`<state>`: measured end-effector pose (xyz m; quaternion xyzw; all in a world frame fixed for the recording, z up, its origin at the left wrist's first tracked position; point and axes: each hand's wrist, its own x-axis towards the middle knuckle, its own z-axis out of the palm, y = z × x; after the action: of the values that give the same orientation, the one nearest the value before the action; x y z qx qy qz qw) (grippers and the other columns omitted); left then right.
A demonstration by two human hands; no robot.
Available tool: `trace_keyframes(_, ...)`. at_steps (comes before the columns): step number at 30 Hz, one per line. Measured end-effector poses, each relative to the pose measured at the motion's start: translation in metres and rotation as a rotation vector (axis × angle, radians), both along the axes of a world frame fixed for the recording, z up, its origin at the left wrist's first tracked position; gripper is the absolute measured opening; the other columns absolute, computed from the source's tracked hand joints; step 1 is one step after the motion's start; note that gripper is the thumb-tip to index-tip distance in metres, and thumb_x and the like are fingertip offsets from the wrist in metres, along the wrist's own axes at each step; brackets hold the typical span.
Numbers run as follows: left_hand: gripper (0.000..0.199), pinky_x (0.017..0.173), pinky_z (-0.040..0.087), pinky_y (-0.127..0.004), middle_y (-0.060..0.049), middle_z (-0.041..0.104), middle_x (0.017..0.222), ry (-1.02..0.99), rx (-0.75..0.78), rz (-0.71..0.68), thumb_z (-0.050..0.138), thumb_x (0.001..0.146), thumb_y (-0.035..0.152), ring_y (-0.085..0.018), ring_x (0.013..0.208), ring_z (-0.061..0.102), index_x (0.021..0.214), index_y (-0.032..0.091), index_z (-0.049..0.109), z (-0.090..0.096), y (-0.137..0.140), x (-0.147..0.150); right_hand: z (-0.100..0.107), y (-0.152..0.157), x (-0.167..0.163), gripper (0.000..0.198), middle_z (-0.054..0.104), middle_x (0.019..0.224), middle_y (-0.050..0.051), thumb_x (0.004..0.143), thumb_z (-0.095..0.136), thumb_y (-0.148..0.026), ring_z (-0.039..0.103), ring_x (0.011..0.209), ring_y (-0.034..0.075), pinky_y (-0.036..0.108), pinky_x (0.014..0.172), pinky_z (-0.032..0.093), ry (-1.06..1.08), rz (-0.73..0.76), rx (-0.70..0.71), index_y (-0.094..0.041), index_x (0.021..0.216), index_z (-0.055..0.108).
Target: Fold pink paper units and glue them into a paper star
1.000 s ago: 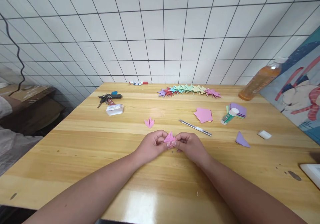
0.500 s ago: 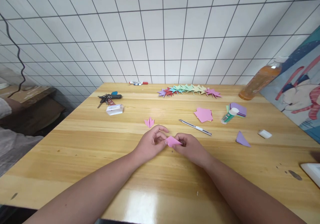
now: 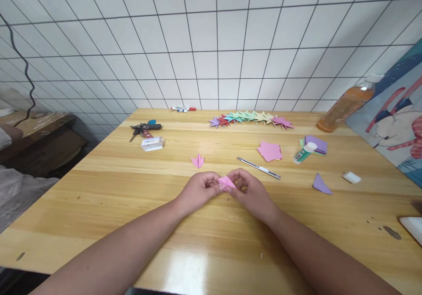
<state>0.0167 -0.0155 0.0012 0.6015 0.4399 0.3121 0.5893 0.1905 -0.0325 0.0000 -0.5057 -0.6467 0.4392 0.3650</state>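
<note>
Between my hands, just above the wooden table [image 3: 138,224], is a small folded piece of pink paper [image 3: 226,182] with creases meeting near its middle. My left hand [image 3: 201,188] pinches its left side, fingers curled behind and thumb in front. On the other side, my right hand [image 3: 251,192] grips the lower right edge with the thumb, its fingers bent behind the paper. Both thumbs nearly meet at the lower edge. Beyond my left hand lies a pink folded paper piece [image 3: 198,161] with pointed tips. A slim utility knife [image 3: 259,168] rests past my right hand.
Toward the wall stand a row of colourful folded paper pieces [image 3: 247,118] and markers [image 3: 183,109]. Keys [image 3: 145,129] and a small white box [image 3: 152,143] lie left. Rightward are pink sheets [image 3: 270,151], a glue stick [image 3: 305,152], a purple triangle [image 3: 321,184], an eraser [image 3: 351,177] and a bottle [image 3: 346,103].
The pink paper has been turned in my hands, and its creased face now shows. My right hand's fingers have lifted and spread a little; my left fingers have curled in closer.
</note>
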Motion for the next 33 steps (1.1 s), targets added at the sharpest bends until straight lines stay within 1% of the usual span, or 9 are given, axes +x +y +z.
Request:
trace_keyframes(3,0.022,0.054,0.035,-0.02,0.003,0.05,0.059,0.071,0.097,-0.047,0.061,0.073,0.035,-0.009,0.055,0.045,0.069,0.014,0.055,-0.0029,-0.0008,-0.0018,0.0006,-0.0028,0.0001,0.038,0.058,0.099,0.004,0.072,0.059,-0.019,0.053,0.075,0.013,0.024,0.061,0.044,-0.081,0.036,0.232,-0.024,0.109,0.055)
trace_keyframes(5,0.02,0.052,0.034,-0.019,0.004,0.047,0.058,0.129,0.175,-0.074,0.059,0.074,0.032,-0.008,0.054,0.043,0.066,0.014,0.053,-0.0055,-0.0015,-0.0025,0.0012,-0.003,0.0006,0.03,0.06,0.093,0.004,0.072,0.058,-0.017,0.054,0.079,0.015,0.026,0.065,0.044,-0.136,0.091,0.313,-0.025,0.101,0.06)
trace_keyframes(8,0.017,0.054,0.036,-0.019,0.002,0.05,0.06,0.195,0.249,-0.094,0.056,0.077,0.03,-0.009,0.056,0.045,0.069,0.015,0.056,-0.0082,-0.0022,-0.0028,0.0027,-0.0019,0.0015,0.023,0.062,0.083,0.003,0.074,0.057,-0.016,0.055,0.077,0.016,0.026,0.066,0.045,-0.194,0.073,0.338,-0.026,0.093,0.064)
trace_keyframes(13,0.015,0.062,0.041,-0.022,-0.003,0.063,0.075,0.174,0.264,-0.072,0.055,0.079,0.029,-0.013,0.068,0.056,0.079,0.015,0.06,-0.0069,-0.0026,-0.0026,0.0031,-0.0009,0.0027,0.02,0.064,0.083,0.001,0.076,0.054,-0.019,0.057,0.071,0.013,0.024,0.06,0.045,-0.177,0.032,0.259,-0.026,0.092,0.065)
trace_keyframes(18,0.014,0.062,0.042,-0.022,-0.003,0.064,0.074,0.1,0.191,-0.052,0.055,0.078,0.028,-0.013,0.067,0.058,0.081,0.014,0.058,-0.0059,-0.0025,-0.0026,-0.0003,-0.0018,0.0035,0.029,0.067,0.086,0.001,0.078,0.05,-0.021,0.061,0.068,0.013,0.023,0.059,0.046,-0.059,-0.035,0.103,-0.024,0.106,0.057)
trace_keyframes(23,0.015,0.059,0.04,-0.021,0.0,0.061,0.068,0.07,0.13,-0.025,0.057,0.076,0.029,-0.011,0.062,0.056,0.082,0.015,0.056,-0.0053,-0.0007,-0.0022,-0.0004,-0.0011,0.0054,0.043,0.064,0.066,-0.004,0.076,0.045,-0.016,0.055,0.054,0.012,0.023,0.057,0.043,-0.148,-0.081,0.105,-0.025,0.118,0.048)
trace_keyframes(27,0.024,0.064,0.042,-0.022,-0.002,0.064,0.074,0.046,0.132,-0.037,0.058,0.076,0.029,-0.013,0.068,0.058,0.095,0.015,0.058,-0.0018,0.0008,-0.0012,-0.001,0.0012,0.0045,0.033,0.063,0.068,-0.003,0.075,0.046,-0.017,0.056,0.058,0.011,0.022,0.056,0.042,-0.102,-0.038,0.065,-0.023,0.105,0.058)
trace_keyframes(30,0.02,0.067,0.043,-0.023,-0.004,0.065,0.078,0.003,0.144,-0.025,0.058,0.077,0.031,-0.014,0.073,0.059,0.087,0.014,0.059,-0.0002,0.0014,-0.001,0.0005,0.0015,0.0023,0.023,0.063,0.068,-0.002,0.076,0.045,-0.018,0.056,0.06,0.011,0.02,0.052,0.041,-0.047,0.018,0.006,-0.021,0.09,0.063)
trace_keyframes(33,0.019,0.066,0.043,-0.023,-0.003,0.064,0.075,0.004,0.136,-0.016,0.056,0.078,0.033,-0.014,0.07,0.058,0.079,0.014,0.058,-0.0015,0.0009,-0.0014,0.0042,-0.0008,0.0002,0.02,0.063,0.07,-0.002,0.075,0.047,-0.018,0.056,0.062,0.011,0.019,0.052,0.041,-0.007,0.058,-0.023,-0.02,0.087,0.062)
